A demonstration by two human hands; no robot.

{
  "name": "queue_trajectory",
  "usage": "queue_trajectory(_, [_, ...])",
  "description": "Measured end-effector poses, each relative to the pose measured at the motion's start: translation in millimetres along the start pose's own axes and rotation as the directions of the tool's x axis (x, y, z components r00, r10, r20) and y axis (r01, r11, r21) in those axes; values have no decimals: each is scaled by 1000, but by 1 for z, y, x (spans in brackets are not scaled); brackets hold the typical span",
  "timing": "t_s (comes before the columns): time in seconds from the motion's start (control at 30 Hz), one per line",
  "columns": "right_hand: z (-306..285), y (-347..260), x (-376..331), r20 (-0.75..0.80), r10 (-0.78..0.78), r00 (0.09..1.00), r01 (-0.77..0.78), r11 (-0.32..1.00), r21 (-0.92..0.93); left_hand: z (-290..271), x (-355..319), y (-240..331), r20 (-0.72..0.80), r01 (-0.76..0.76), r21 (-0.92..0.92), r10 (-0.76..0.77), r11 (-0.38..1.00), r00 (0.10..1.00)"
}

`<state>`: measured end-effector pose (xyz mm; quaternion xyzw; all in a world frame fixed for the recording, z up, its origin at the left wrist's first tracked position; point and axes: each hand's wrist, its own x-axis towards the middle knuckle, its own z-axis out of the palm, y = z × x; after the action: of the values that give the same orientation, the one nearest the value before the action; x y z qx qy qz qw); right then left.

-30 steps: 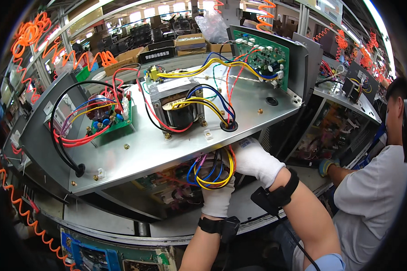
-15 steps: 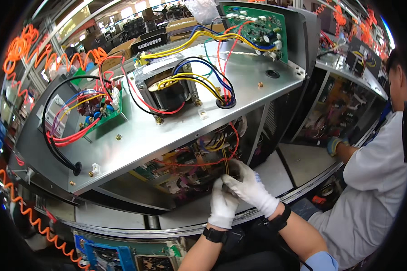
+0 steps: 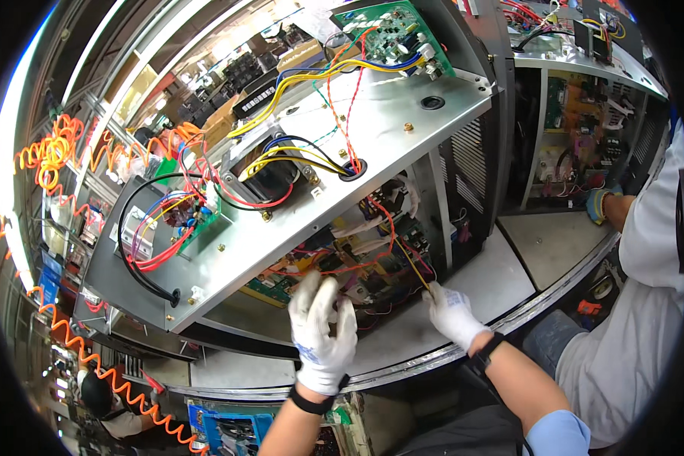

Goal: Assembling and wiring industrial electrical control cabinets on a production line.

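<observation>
Both hands, left (image 3: 321, 334) and right (image 3: 453, 313), wear white knitted cloth gloves (slightly nubby). The chassis plate (image 3: 372, 144) is smooth, matt grey sheet metal. Wires (image 3: 281, 83) have glossy plastic insulation; the circuit board (image 3: 391, 34) looks glossy green.

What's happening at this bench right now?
A person in white gloves works on the wiring of an open metal chassis. The right hand pinches a yellow wire that runs up into the lower compartment. The left hand reaches, fingers spread, toward the red wires there. A co-worker's gloved hand rests at the next unit.
</observation>
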<state>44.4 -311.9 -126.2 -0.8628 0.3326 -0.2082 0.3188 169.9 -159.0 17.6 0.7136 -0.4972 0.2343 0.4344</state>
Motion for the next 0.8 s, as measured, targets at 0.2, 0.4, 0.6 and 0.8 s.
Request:
queue_trajectory(0.2, [-8, 6, -15, -53, 100, 994, -78, 943, 323, -27, 52, -16, 513, -409, 388, 175, 826, 840])
queue_trajectory(0.4, [-35, -1, -17, -370, -130, 920, 159, 986, 48, -32, 52, -20, -138, 209, -434, -293, 877, 946])
queue_trajectory(0.6, [-111, -135, 29, -38, -57, 998, 67, 703, 708, -19, 54, -3, -176, 251, -553, -406, 795, 897])
queue_trajectory(0.8, [-106, -161, 81, 178, -257, 950, -197, -53, 979, -14, 52, -13, -142, 215, -542, -341, 813, 929])
